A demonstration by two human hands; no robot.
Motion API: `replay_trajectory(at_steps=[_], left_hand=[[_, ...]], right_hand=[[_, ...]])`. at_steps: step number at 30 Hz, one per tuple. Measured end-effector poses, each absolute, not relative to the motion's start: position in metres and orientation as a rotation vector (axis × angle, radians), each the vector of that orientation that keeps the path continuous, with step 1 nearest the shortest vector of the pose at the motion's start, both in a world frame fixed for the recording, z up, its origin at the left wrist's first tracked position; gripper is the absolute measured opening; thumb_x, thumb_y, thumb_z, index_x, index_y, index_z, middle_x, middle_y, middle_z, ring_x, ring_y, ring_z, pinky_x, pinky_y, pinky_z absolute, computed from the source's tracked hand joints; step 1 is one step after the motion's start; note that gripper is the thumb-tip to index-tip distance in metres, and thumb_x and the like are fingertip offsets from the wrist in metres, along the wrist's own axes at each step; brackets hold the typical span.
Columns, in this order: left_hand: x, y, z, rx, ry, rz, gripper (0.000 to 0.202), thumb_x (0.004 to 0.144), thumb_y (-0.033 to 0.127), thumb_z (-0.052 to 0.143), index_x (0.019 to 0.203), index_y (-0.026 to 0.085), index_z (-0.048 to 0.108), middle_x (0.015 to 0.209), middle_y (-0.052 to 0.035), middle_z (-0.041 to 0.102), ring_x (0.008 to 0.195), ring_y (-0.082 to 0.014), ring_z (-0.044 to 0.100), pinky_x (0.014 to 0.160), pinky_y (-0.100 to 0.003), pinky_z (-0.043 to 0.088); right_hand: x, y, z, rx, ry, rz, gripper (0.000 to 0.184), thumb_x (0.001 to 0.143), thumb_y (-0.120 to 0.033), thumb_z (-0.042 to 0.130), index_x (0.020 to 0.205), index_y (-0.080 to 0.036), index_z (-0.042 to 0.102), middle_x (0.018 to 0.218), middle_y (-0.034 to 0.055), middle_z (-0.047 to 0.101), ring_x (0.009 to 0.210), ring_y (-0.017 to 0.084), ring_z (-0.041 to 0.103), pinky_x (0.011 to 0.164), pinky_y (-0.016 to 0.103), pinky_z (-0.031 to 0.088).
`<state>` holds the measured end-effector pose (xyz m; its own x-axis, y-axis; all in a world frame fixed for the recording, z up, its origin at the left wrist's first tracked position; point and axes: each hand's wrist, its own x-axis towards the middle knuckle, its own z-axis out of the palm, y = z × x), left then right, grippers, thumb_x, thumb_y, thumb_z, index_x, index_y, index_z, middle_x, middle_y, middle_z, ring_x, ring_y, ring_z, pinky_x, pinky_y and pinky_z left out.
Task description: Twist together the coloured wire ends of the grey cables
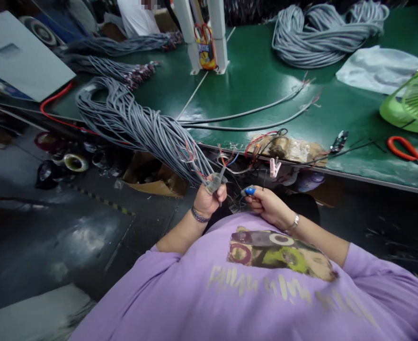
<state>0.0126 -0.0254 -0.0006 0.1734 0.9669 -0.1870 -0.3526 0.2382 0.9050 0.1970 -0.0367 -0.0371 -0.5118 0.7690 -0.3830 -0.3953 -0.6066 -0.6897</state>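
The person is wearing a lavender fabric top (180,298) with loose short sleeves (382,267) that are leaving the forearms bare. A blocky print (283,253) in grey, maroon, lime green and tan is covering the chest, with pale, looping lettering (249,279) running below. A dark, textured bracelet (199,215) is circling the left wrist; a slim, silvery band (295,221) is shining on the right.

The green fan (412,102) is cut by the right edge, and the person in white (137,19) by the top edge. The left hand (209,201) partly hides the cable ends (216,183). What the right hand (263,202) may pinch is too small to tell. The shirt lettering (251,283) is blurred.
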Motion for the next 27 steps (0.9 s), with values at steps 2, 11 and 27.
replay_trajectory(at_steps=[2, 11, 27], left_hand=[[0.013, -0.028, -0.002, 0.908, 0.972, 1.092, 0.052, 0.066, 0.063, 0.078, 0.077, 0.019, 0.053, 0.044, 0.0099, 0.041, 0.034, -0.0046, 0.034, 0.036, -0.019, 0.025], [0.021, -0.034, -0.001, 1.392, 1.067, 0.691, 0.039, 0.078, 0.050, 0.075, 0.075, 0.016, 0.057, 0.049, 0.0068, 0.050, 0.039, -0.0049, 0.040, 0.041, -0.019, 0.033], [0.032, 0.004, 0.028, 1.787, 0.666, 0.343, 0.031, 0.080, 0.044, 0.072, 0.078, 0.014, 0.073, 0.069, -0.0064, 0.068, 0.060, -0.0146, 0.061, 0.058, -0.024, 0.049]], right_hand=[[0.206, -0.045, -0.027, -0.896, -1.040, 1.879, 0.032, 0.078, -0.046, 0.072, 0.071, -0.018, 0.058, 0.058, -0.0029, 0.051, 0.046, 0.006, 0.031, 0.043, 0.022, 0.025], [0.255, -0.038, 0.030, -1.043, -2.234, 0.234, 0.020, 0.084, -0.019, 0.064, 0.102, -0.020, 0.073, 0.114, 0.0115, 0.068, 0.098, 0.025, 0.057, 0.085, 0.038, 0.046], [0.279, -0.007, 0.001, -0.691, -1.761, 1.955, 0.043, 0.072, -0.054, 0.076, 0.063, -0.013, 0.068, 0.057, 0.0011, 0.061, 0.051, 0.010, 0.048, 0.051, 0.024, 0.039]])
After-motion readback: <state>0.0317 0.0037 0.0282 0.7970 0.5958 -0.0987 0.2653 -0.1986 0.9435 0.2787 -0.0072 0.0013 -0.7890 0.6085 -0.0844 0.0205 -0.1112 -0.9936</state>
